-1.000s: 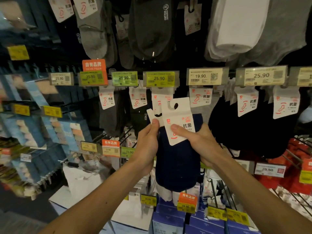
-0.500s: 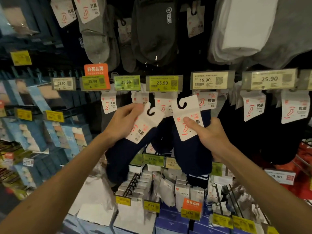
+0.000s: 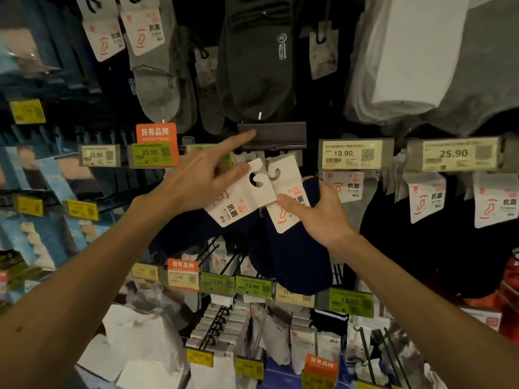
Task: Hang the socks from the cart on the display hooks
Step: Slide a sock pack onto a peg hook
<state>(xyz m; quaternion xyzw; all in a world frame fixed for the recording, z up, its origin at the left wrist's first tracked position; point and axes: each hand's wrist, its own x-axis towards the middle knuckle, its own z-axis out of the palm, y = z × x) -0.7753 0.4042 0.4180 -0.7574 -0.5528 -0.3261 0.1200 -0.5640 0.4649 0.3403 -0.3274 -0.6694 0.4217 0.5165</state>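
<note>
Head view: I see the left grip (image 3: 196, 178) pinching one sock card (image 3: 238, 203), its index finger touching the grey price holder (image 3: 278, 134) at 12 o'clock. At 3 o'clock the right grip (image 3: 317, 214) is closed on the second sock card (image 3: 280, 220).

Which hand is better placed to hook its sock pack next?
Right, probably: the right hand holds its white-carded navy sock pack just under the raised dark price-tag holder, which the left hand props up.
</note>
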